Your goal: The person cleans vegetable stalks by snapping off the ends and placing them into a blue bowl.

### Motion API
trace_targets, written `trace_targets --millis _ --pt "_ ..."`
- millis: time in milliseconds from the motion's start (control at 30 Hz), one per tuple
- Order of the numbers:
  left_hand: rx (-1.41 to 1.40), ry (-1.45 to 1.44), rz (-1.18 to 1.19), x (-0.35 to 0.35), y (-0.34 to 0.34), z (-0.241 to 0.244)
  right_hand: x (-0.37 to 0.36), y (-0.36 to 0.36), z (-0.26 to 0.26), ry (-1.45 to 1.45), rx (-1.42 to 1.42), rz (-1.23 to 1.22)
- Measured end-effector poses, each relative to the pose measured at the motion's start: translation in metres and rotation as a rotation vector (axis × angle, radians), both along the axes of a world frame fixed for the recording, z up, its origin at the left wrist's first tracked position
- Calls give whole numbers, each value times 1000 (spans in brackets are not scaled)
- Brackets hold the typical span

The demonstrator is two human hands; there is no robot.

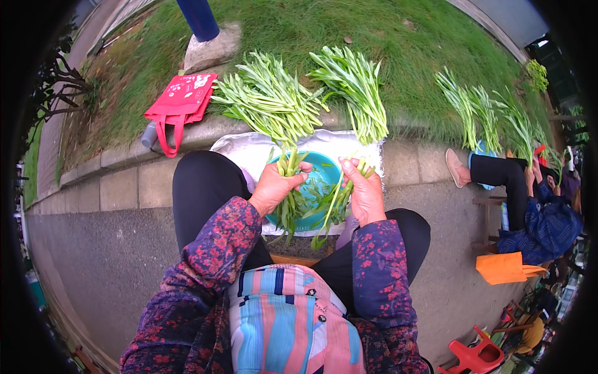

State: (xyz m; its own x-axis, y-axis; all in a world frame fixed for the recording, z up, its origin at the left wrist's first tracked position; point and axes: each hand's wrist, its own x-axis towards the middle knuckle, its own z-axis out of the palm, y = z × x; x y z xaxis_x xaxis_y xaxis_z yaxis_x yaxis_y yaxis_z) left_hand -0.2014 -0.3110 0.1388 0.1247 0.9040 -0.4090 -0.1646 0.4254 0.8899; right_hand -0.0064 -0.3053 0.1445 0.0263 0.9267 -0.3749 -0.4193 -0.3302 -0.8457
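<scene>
My left hand (280, 183) grips a bunch of long-leaved green vegetable stalks (290, 163), stem ends up and leaves hanging down. In my right hand (363, 189) is another, looser bunch (338, 202) with its leaves drooping. Both hands are over a turquoise plastic basin (332, 169), where loose leaves and cut pieces lie. Under the basin spreads a white cloth or sack (233, 146). Beyond it, a large pile of stalks (275, 100) lies at the left and a second pile (357, 93) at the right, leaves towards the grass.
A red tote bag (180, 100) and a grey bottle (149, 134) rest by the stone kerb (119, 187). A blue post (200, 21) stands behind. At right are more stalk bundles (460, 103), a seated person (542, 219), an orange bag (502, 267) and a red plastic stool (476, 353).
</scene>
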Motion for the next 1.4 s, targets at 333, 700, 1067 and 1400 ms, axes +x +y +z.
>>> trace_targets --millis 333,700,1067,1400 --pt "33 -49 19 -1 1 8 -2 -2 -5 -128 45 144" --pt "55 145 -99 4 -5 12 -14 -6 1 -275 51 269" --pt "17 33 -35 5 -3 9 -15 -6 3 -283 55 188" --pt "-28 -54 29 5 -6 7 -23 -12 2 -208 36 62"
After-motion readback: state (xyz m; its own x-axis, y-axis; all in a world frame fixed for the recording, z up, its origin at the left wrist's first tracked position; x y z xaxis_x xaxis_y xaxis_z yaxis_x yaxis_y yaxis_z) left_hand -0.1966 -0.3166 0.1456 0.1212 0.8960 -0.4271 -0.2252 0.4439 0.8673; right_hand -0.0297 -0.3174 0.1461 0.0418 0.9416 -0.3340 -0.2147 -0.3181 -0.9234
